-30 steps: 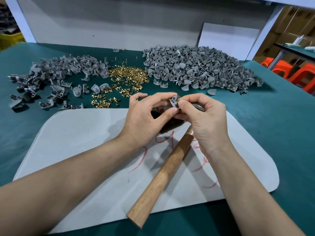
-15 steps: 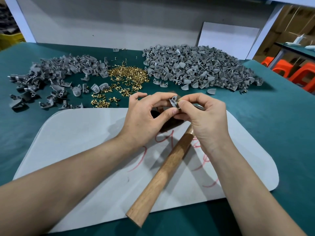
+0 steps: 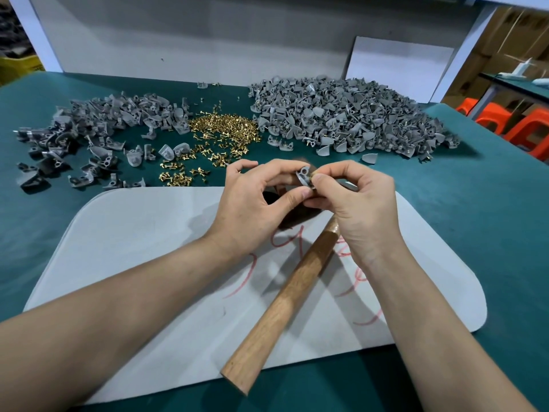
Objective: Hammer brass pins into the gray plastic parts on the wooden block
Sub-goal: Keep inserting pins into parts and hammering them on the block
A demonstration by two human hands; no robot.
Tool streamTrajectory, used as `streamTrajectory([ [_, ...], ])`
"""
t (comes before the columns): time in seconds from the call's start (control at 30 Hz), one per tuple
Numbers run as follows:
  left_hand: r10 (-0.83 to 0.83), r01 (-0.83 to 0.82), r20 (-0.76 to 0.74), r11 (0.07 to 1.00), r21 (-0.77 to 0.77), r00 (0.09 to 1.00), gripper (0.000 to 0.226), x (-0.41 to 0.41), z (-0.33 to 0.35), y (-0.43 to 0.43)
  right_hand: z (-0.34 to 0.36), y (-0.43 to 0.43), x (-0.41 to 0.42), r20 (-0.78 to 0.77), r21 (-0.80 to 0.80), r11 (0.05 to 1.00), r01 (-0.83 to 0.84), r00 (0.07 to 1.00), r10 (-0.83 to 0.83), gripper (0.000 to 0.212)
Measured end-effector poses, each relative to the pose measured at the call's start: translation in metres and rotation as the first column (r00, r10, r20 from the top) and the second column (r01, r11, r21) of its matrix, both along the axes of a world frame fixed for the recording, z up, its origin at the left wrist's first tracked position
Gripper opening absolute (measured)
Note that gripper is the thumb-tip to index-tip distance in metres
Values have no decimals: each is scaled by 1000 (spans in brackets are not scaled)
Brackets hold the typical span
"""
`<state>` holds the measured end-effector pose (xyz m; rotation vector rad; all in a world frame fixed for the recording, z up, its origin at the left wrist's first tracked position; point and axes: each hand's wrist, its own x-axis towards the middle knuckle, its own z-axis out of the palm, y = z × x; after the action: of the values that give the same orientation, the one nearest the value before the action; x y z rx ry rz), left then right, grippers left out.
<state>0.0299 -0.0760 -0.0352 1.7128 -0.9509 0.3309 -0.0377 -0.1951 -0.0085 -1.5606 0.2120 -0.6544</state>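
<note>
Gray plastic part (image 3: pixel 303 176), one, pinched by left hand (image 3: pixel 252 209) and right hand (image 3: pixel 359 209); one hammer (image 3: pixel 282 307).

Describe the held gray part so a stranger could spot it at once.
Find the pale mat on the green table. Above its far edge the left hand pinches one gray part; the right hand holds a brass pin to it. Unlike the heaped parts behind, it is held aloft.

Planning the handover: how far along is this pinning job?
Done, it seems: the big right pile shows parts with pins in. In hand: left hand and right hand hold one part, a pin at it; the hammer lies unused. Left: the smaller left pile and loose pins.
</note>
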Motion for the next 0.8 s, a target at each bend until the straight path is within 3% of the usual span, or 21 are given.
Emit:
streamTrajectory([
  [0.43, -4, 4, 17, 1000, 29, 1000, 25, 2, -1, 1, 0, -1, 0, -36, -17, 1000, -6, 999, 5, 23],
  [0.8, -1, 1, 8, 999, 42, 1000, 23, 3, -3, 1, 1, 1, -1, -19, 120, 992, -44, 999, 47, 22],
])
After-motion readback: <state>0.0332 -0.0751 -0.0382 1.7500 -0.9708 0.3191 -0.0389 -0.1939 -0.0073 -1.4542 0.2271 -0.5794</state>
